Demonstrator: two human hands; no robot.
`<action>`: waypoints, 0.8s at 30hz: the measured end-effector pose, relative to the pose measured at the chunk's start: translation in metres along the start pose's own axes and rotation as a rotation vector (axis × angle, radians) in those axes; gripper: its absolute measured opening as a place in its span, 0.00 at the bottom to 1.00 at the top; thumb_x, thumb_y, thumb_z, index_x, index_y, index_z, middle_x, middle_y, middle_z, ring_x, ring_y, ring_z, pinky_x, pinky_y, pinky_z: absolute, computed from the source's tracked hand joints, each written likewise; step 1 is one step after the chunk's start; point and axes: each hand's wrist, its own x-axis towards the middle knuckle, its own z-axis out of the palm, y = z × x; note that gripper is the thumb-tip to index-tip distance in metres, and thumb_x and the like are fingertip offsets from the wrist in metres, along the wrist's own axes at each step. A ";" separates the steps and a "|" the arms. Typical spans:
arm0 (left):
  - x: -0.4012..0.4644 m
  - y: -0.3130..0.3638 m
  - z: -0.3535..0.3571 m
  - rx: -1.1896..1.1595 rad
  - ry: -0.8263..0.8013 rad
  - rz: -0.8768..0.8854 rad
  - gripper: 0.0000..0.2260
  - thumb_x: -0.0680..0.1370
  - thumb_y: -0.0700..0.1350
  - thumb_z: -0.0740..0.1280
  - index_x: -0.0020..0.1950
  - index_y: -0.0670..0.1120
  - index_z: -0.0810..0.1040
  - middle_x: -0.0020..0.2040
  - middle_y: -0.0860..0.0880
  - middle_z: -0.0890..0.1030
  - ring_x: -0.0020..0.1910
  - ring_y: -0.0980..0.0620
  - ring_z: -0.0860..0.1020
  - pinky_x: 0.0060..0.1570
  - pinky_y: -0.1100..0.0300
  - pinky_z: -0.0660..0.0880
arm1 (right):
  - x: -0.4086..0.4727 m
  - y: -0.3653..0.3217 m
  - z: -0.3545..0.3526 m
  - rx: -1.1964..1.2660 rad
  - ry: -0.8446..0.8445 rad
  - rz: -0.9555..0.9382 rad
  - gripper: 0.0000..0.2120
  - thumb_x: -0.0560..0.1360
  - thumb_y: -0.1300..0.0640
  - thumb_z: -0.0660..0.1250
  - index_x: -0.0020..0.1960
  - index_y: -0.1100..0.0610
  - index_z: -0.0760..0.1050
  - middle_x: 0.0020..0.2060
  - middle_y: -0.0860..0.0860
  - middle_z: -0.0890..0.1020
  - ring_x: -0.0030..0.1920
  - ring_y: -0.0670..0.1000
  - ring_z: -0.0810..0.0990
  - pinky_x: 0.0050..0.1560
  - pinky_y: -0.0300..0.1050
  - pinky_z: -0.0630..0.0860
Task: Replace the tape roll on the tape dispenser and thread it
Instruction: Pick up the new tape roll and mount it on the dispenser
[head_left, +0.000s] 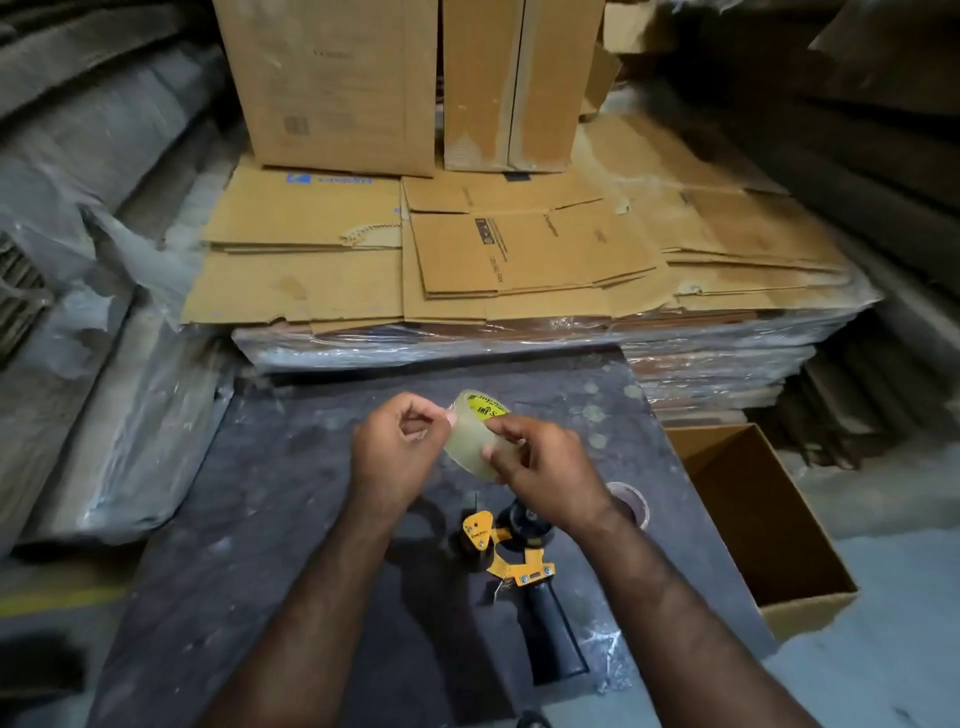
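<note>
A clear tape roll (470, 439) with a yellow printed core is held above the dark table (260, 493). My right hand (550, 467) grips the roll from the right side. My left hand (397, 449) pinches at the roll's left edge with thumb and fingertips. Below my hands, the yellow and black tape dispenser (511, 558) lies on the table with its dark handle pointing toward me and its black spindle bare. An empty brown tape core (631, 504) rests on the table just right of my right wrist.
An open cardboard box (769, 525) stands on the floor at the right of the table. Flattened cartons on a wrapped pallet (467, 260) lie behind the table, with upright boxes (337, 83) on top. Plastic-wrapped bundles (104, 415) lean at the left.
</note>
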 end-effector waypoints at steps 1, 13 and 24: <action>-0.002 0.002 -0.007 0.009 -0.010 0.012 0.05 0.73 0.47 0.75 0.42 0.48 0.82 0.41 0.51 0.86 0.41 0.54 0.85 0.44 0.56 0.82 | -0.004 -0.008 0.003 -0.024 0.017 -0.004 0.16 0.76 0.51 0.69 0.64 0.48 0.80 0.55 0.46 0.86 0.50 0.49 0.85 0.56 0.46 0.80; -0.013 0.009 -0.072 -0.103 -0.262 0.108 0.02 0.80 0.36 0.68 0.48 0.42 0.78 0.44 0.44 0.87 0.47 0.49 0.87 0.52 0.49 0.84 | -0.066 -0.045 0.015 0.035 0.105 0.046 0.16 0.77 0.55 0.70 0.65 0.48 0.80 0.48 0.46 0.85 0.37 0.46 0.84 0.39 0.42 0.82; -0.035 -0.009 -0.093 -0.156 -0.255 0.055 0.09 0.80 0.33 0.64 0.50 0.47 0.77 0.44 0.43 0.87 0.44 0.49 0.86 0.47 0.52 0.82 | -0.086 -0.071 0.040 -0.126 0.172 0.093 0.15 0.73 0.42 0.73 0.55 0.48 0.82 0.48 0.47 0.81 0.45 0.51 0.83 0.49 0.49 0.80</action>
